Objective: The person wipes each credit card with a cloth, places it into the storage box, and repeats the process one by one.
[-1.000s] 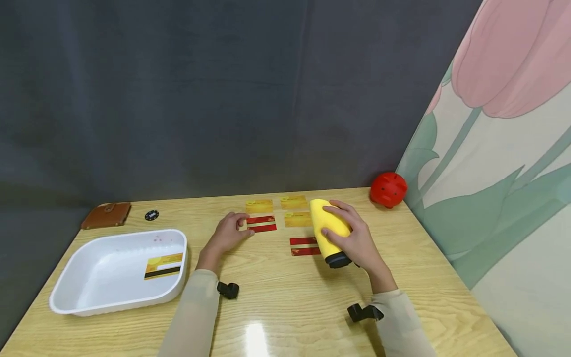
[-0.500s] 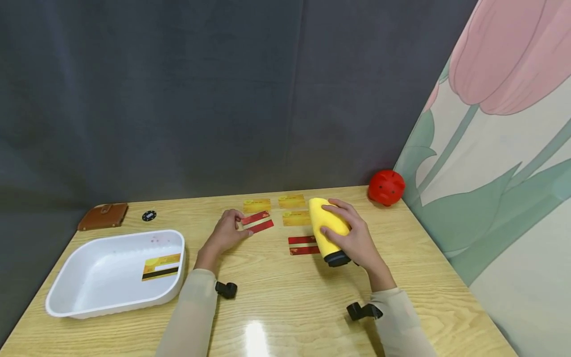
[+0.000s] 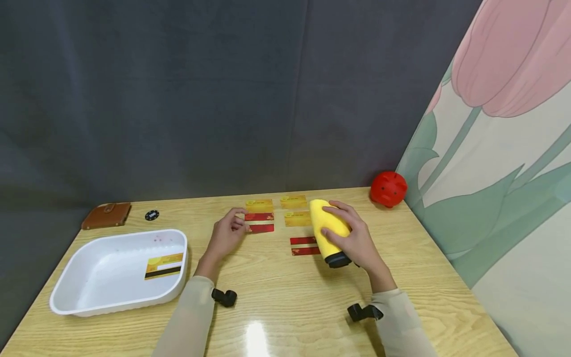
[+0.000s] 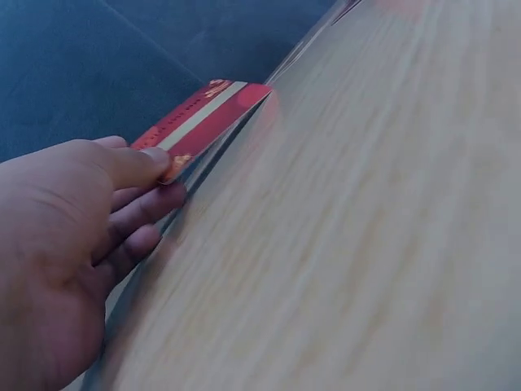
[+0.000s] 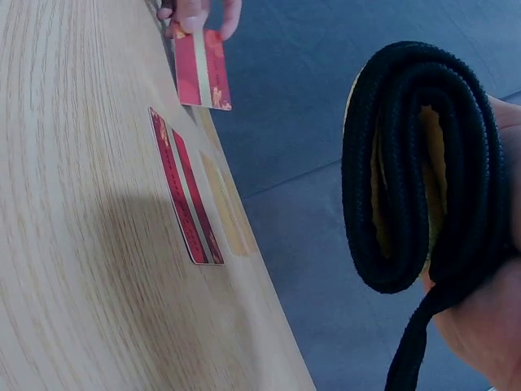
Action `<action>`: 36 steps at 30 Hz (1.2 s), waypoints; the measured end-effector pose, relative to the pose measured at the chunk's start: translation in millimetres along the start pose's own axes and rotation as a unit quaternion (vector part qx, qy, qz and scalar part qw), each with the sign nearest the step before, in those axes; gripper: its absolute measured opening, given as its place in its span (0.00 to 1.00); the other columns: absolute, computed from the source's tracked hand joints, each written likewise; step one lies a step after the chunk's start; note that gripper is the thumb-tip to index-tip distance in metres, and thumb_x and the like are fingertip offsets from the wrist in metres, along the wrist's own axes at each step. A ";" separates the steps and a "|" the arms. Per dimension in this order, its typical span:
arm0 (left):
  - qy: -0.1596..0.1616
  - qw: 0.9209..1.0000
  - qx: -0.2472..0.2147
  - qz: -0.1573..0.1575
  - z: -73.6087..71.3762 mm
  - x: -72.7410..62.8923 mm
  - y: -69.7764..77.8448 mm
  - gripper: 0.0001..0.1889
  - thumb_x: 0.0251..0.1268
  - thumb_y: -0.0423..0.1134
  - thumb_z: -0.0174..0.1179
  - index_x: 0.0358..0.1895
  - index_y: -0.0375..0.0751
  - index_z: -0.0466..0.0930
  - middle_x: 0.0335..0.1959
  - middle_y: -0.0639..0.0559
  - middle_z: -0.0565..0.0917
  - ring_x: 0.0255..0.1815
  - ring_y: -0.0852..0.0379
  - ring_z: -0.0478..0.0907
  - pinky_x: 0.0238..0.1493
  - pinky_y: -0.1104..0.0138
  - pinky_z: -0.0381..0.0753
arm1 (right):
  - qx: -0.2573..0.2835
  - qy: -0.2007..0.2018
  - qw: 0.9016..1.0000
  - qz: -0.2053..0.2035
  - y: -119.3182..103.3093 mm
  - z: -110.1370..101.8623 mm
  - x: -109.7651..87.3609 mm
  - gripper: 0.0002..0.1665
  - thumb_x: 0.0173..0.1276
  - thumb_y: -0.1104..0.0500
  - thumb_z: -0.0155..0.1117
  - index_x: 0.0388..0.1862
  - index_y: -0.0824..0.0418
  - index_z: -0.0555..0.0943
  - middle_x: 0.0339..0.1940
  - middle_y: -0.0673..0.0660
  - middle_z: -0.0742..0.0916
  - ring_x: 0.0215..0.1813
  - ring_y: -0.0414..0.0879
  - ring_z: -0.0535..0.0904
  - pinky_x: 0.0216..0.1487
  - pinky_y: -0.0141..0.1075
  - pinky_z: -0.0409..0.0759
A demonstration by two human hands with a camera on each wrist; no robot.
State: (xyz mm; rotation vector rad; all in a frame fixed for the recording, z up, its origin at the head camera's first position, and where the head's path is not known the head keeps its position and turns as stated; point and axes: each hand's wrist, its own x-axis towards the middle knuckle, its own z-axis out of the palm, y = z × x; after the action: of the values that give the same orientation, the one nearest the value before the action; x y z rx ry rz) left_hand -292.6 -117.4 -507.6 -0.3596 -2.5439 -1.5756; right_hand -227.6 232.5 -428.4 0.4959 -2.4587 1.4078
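Note:
My left hand (image 3: 226, 235) pinches a red card with a pale stripe (image 4: 192, 129) at its near end, between thumb and fingers. In the left wrist view that card is tilted up off the wooden table. On the right, my right hand (image 3: 360, 243) grips a rolled yellow cloth with black edging (image 3: 327, 225), held over the table. Its folded black end and a dangling black strap (image 5: 411, 342) face the right wrist camera. A second red card (image 3: 303, 251) lies beneath, partly covered by the cloth in the head view. Yellow cards (image 3: 297, 219) lie behind it.
A white tray (image 3: 64, 292) at the left holds one yellow card with a black stripe (image 3: 163, 265). Behind it are a brown wallet (image 3: 106, 215) and a black chip (image 3: 152, 215). A red piggy bank (image 3: 388, 189) sits at the back right, near the curtain (image 3: 214, 99).
The red card at my left hand was flat, then turned at an angle, and is now lifted and straighter. My left fingers have curled in more. The right hand and cloth have stayed put.

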 end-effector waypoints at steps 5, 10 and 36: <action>0.040 0.998 -0.056 0.001 -0.4 -5.5 11.6 0.17 0.71 0.33 0.66 0.60 0.48 0.79 0.42 0.44 0.88 0.40 0.47 0.90 0.42 0.64 0.87 | -0.003 0.001 1.000 0.001 -1.0 0.1 0.0 0.29 0.65 0.60 0.76 0.66 0.52 0.82 0.74 0.54 0.77 0.60 0.46 0.74 0.51 0.24 0.76; 0.050 0.994 -0.093 -0.017 0.9 -13.6 28.5 0.12 0.70 0.35 0.68 0.53 0.46 0.84 0.44 0.44 0.87 0.42 0.52 0.89 0.42 0.72 0.85 | -0.001 -0.003 1.000 -0.001 -1.8 1.6 -0.1 0.29 0.65 0.60 0.76 0.66 0.51 0.82 0.74 0.53 0.76 0.59 0.47 0.75 0.50 0.26 0.78; 0.045 0.989 -0.134 0.035 29.6 -49.3 85.1 0.17 0.63 0.31 0.72 0.54 0.50 0.84 0.40 0.48 0.88 0.40 0.59 0.89 0.40 0.73 0.87 | -0.004 -0.025 0.998 -0.064 -23.9 51.2 -6.9 0.29 0.63 0.61 0.77 0.64 0.50 0.83 0.72 0.55 0.77 0.55 0.49 0.78 0.47 0.31 0.79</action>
State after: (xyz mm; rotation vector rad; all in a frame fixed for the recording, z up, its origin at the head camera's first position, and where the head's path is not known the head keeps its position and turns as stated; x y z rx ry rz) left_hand -221.9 -61.2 -458.7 -0.3907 -2.2322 -1.8646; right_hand -214.3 177.9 -437.9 0.6817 -2.4229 1.3496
